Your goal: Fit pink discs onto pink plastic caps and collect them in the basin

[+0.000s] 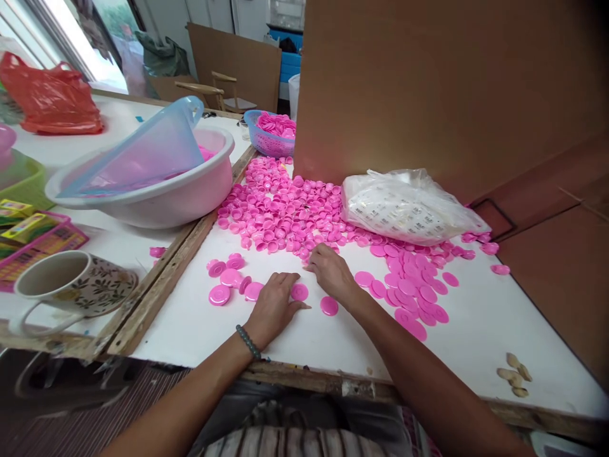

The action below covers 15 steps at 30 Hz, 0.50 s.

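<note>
Small pink plastic cups [285, 219] lie heaped across the back of the white table [190, 343]. My right hand [330, 273] reaches to the front edge of this heap, its fingers curled together beside a cup; anything between the fingertips is hidden. To its left, my left hand [273, 304] lies low over the table, thumb apart from the fingers, among flat pink discs. One disc [299, 292] shows just past its fingers, and another disc [329, 306] lies between the hands. Several joined pink pieces [219, 294] sit left of the left hand.
More flat discs [406, 287] are spread at right. Behind them rests a white plastic bag [409, 209] against a cardboard sheet [428, 89]. Peanuts [516, 376] lie near the right edge. Left are a mug [90, 285], a white basin [190, 193] and a wooden edge strip [162, 285].
</note>
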### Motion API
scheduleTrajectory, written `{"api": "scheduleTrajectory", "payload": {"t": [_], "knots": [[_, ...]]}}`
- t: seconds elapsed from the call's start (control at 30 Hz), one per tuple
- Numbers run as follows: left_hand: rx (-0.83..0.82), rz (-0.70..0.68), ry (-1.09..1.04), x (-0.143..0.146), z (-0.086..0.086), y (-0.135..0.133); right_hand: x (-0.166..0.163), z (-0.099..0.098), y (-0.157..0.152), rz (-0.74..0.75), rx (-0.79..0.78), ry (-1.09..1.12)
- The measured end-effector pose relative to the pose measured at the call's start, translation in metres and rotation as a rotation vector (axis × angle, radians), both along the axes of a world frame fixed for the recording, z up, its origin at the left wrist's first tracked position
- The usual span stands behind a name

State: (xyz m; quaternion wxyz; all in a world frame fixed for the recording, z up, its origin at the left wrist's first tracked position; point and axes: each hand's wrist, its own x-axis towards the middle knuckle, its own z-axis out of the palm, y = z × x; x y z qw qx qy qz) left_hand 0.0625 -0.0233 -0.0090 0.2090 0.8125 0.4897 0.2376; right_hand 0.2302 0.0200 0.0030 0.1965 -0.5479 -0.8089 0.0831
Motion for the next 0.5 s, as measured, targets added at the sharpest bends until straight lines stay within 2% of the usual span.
{"api": "scheduleTrajectory", "payload": {"t": [0.13,0.2,0.3,0.5], "knots": [[-0.051,0.032,-0.026,-0.003,-0.004,0.000,0.003,-0.001,-0.022,0.034,-0.042,0.203],[-0.062,0.054,-0.043,-0.002,-0.007,0.000,0.001,-0.002,-0.034,0.093,-0.032,0.233],[-0.083,0.069,-0.072,0.000,-0.009,0.002,-0.005,-0.006,-0.046,0.166,-0.008,0.136],[-0.114,0.075,-0.086,-0.001,-0.012,0.001,-0.012,-0.014,-0.053,0.216,0.130,-0.118]]}}
